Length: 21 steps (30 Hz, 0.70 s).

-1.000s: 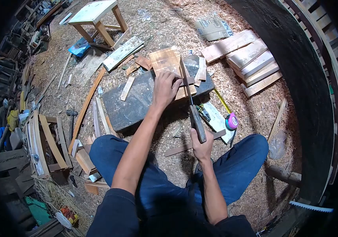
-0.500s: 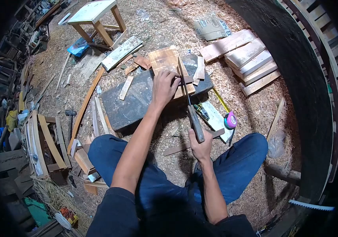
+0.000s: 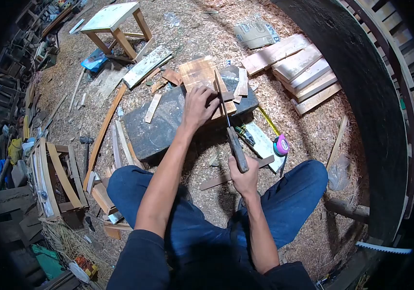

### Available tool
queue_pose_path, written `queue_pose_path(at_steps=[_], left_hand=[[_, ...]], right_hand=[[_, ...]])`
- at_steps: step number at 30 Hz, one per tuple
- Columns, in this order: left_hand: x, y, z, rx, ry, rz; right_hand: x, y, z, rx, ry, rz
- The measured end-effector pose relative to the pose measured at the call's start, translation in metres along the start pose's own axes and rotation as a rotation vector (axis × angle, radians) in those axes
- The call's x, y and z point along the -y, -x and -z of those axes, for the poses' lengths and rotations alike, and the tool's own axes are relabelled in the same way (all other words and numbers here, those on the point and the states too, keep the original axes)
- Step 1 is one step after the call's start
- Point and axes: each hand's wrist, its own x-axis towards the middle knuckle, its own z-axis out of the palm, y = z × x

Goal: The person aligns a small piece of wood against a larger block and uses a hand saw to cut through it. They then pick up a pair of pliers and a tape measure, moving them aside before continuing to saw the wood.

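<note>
My right hand (image 3: 244, 177) is wrapped round the dark handle of a saw (image 3: 236, 147), whose blade points away from me across a thin brown strip (image 3: 227, 96). The strip lies on a wooden board (image 3: 198, 71), and its right end sticks out past the blade. My left hand (image 3: 198, 107) presses the strip down left of the blade, fingers bent over it. Under the board is a dark block (image 3: 151, 126). A pink and teal tape measure (image 3: 280, 145), its yellow tape out, sits by pliers (image 3: 246, 136) on a pale board (image 3: 260, 140) to the right.
Several planks (image 3: 303, 72) are stacked at the right, near flattened cardboard (image 3: 257, 34). A small white-topped table (image 3: 110, 17) stands at the upper left. A hammer (image 3: 86, 140) and a slatted wooden frame (image 3: 64, 174) lie at the left. Shavings cover the ground.
The saw and my right hand have shifted slightly up and left in the view. My left hand stays on the strip. The whole view has moved a little.
</note>
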Motion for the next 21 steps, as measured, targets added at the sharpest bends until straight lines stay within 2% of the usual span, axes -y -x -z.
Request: queue_pose_path(at_steps=[3, 9, 16, 21], left_hand=[[0.005, 0.0, 0.003, 0.011, 0.036, -0.097], [0.004, 0.001, 0.003, 0.077, 0.127, -0.037], [0.005, 0.0, 0.002, 0.043, 0.114, -0.072], [0.007, -0.001, 0.002, 0.051, 0.124, -0.062]], right_hand=[[-0.001, -0.001, 0.0, -0.003, -0.014, 0.022], [-0.004, 0.005, -0.001, -0.021, -0.023, 0.052], [-0.002, -0.016, -0.006, -0.011, -0.048, 0.011], [-0.004, 0.008, 0.005, -0.036, 0.005, 0.036]])
